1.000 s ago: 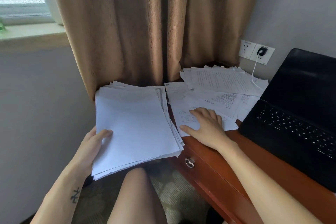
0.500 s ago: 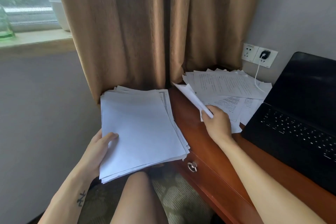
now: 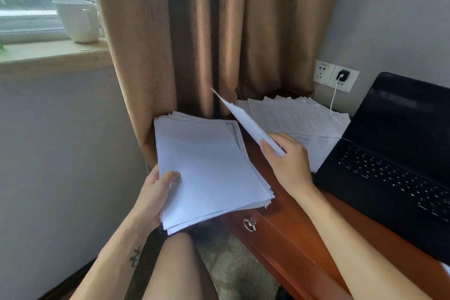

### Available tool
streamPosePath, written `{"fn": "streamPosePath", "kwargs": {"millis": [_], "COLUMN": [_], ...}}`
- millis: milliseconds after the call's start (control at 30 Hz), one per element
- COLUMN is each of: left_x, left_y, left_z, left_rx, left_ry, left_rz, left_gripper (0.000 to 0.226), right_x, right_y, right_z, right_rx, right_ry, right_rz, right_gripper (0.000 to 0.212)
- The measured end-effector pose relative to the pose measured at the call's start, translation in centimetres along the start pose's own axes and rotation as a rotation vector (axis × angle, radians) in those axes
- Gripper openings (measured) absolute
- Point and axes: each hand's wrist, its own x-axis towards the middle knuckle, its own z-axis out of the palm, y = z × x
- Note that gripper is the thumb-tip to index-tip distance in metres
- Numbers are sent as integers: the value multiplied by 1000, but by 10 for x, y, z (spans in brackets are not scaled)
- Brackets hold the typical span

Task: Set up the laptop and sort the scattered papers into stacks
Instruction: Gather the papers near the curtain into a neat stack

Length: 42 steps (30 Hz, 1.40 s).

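In the head view, the person is holding a thick stack of papers well to the left of the open laptop, out past the edge of the bench. The left hand is gripping this stack at its near corner, with the thumb lying on top; the other fingers are hidden under the paper. The right hand, closer to the laptop, is pinching a single sheet and is holding it raised and tilted. The scattered papers are lying on the bench just left of the laptop, the nearest ones right against its side. The laptop screen is showing dark.

To do this step well, I think the sheet should be coming down flat on the stack with its edges matching. The left thumb would be lifting a little to let it in, then pressing down. The stack is hanging free without support, so a loose grip could be letting sheets slide off.
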Motion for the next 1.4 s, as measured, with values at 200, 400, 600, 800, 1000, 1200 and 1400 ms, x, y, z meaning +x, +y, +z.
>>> {"fn": "streamPosePath", "kwargs": {"millis": [200, 400, 600, 800, 1000, 1200, 1400], "left_x": [0, 0, -2, -1, -3, 1, 4], "left_y": [1, -5, -1, -5, -6, -10, -10], "left_z": [12, 10, 11, 13, 11, 10, 8], "left_rx": [-35, -167, -98, -58, -3, 4, 75], "left_ry": [-7, 32, -36, -15, -63, -48, -43], "left_rz": [-32, -110, -109, -94, -28, -22, -20], "left_gripper": [28, 38, 39, 33, 27, 32, 32], "right_x": [-4, -26, -32, -53, -56, -52, -25], "right_y": [-18, -23, -21, -28, -53, -61, -30], "right_z": [12, 23, 14, 32, 64, 91, 55], "right_rx": [-88, -46, -162, -515, -646, -526, -337], "right_ry": [-163, -657, -724, -811, -812, -793, -517], "right_rz": [-215, -1, -78, -130, -104, -1, 130], "right_gripper": [15, 42, 40, 58, 62, 59, 61]}}
